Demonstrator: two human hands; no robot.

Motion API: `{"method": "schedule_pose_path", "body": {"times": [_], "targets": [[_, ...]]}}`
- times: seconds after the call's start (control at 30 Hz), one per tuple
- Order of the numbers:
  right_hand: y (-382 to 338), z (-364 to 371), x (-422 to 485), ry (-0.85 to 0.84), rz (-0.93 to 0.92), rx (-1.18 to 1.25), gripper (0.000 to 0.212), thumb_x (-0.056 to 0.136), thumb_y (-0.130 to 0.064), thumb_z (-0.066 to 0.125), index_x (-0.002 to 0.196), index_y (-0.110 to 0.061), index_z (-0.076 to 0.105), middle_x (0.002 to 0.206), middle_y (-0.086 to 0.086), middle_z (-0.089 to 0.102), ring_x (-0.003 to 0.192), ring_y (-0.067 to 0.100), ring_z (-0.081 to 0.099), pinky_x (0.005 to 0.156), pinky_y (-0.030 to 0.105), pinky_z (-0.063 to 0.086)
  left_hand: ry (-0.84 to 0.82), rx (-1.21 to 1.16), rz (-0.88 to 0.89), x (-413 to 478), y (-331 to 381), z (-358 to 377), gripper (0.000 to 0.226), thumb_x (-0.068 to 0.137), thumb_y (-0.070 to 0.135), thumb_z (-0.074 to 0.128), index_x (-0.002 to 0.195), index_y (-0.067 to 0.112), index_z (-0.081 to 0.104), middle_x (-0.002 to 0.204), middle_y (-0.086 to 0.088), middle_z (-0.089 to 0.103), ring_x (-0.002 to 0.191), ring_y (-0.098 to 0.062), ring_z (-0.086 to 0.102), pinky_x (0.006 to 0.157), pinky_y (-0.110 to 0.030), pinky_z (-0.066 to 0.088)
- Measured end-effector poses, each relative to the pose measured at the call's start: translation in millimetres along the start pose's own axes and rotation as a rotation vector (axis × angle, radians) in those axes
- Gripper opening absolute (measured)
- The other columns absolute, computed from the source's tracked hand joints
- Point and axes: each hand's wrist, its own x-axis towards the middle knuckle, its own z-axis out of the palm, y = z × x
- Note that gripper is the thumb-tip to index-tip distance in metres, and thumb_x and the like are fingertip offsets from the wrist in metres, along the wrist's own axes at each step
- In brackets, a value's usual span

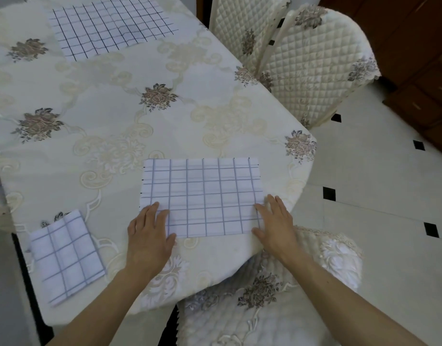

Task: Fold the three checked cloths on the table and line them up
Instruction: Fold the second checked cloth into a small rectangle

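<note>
Three white cloths with a dark grid lie on the table. One checked cloth (202,196), folded to a rectangle, lies flat near the front edge. My left hand (150,236) rests on its near left corner and my right hand (274,226) on its near right corner, fingers spread on the fabric. A small folded cloth (65,255) sits at the front left, apart from both hands. A third cloth (112,26) lies spread out flat at the far side of the table.
The table carries a cream embroidered tablecloth (115,108) with flower motifs. Quilted chairs (312,63) stand at the far right, and another chair (264,308) is tucked under the front edge below my arms. Tiled floor (377,196) lies to the right.
</note>
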Motion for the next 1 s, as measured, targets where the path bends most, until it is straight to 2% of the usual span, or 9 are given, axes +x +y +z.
{"method": "schedule_pose_path", "body": {"times": [0.33,0.47,0.57,0.67,0.83,1.0], "targets": [[24.2,-14.6,-1.1,0.002,0.032,0.014,0.063,0.088,-0.024,0.067,0.144,-0.027,0.038,0.162,0.008,0.012,0.15,0.025,0.002,0.118,0.043,0.014,-0.054,0.089,-0.132,-3.7,-20.8,-12.3,0.062,0.073,0.026,0.082,0.128,0.008,0.058,0.143,-0.02,0.05,0.131,-0.042,0.044,0.1,-0.06,0.038],[29.5,-16.0,-2.0,0.022,0.043,0.021,0.051,0.091,-0.014,0.058,0.137,-0.028,0.044,0.161,0.009,0.017,0.149,0.028,0.006,0.118,0.043,0.015,-0.064,0.098,-0.202,-6.5,-26.5,-16.8,0.063,0.075,0.024,0.081,0.13,0.006,0.057,0.143,-0.021,0.049,0.132,-0.043,0.042,0.101,-0.061,0.037],[29.9,-13.7,-2.0,0.049,0.025,0.043,0.06,0.087,-0.005,0.057,0.14,-0.026,0.041,0.16,0.011,0.017,0.149,0.028,0.008,0.117,0.043,0.015,-0.059,0.098,-0.218,-7.6,-26.9,-19.9,0.065,0.072,0.023,0.083,0.129,0.006,0.058,0.142,-0.021,0.05,0.13,-0.043,0.043,0.099,-0.061,0.039],[19.8,-13.1,-2.6,0.085,0.0,0.053,0.062,0.089,-0.001,0.051,0.145,-0.022,0.038,0.16,0.012,0.017,0.149,0.028,0.009,0.117,0.043,0.014,-0.069,0.083,-0.213,-10.0,-28.3,-23.6,0.065,0.07,0.021,0.083,0.129,0.007,0.058,0.142,-0.019,0.05,0.13,-0.042,0.043,0.1,-0.06,0.038],[-10.9,-13.1,-9.0,0.186,-0.004,0.105,0.071,0.08,0.01,0.05,0.145,-0.018,0.041,0.16,0.012,0.02,0.149,0.028,0.012,0.118,0.042,0.014,-0.03,0.013,-0.13,-5.2,-38.5,-27.6,0.059,0.071,0.02,0.08,0.126,0.009,0.06,0.139,-0.017,0.052,0.127,-0.04,0.045,0.098,-0.06,0.04],[-60.6,-0.5,-24.5,0.258,-0.025,0.139,0.052,0.087,-0.001,0.059,0.138,-0.014,0.052,0.155,0.016,0.031,0.145,0.034,0.024,0.115,0.046,0.023,-0.004,-0.051,-0.032,3.5,-44.9,-29.1,0.056,0.073,0.028,0.081,0.123,0.012,0.059,0.136,-0.015,0.054,0.124,-0.038,0.047,0.095,-0.056,0.042]]}}
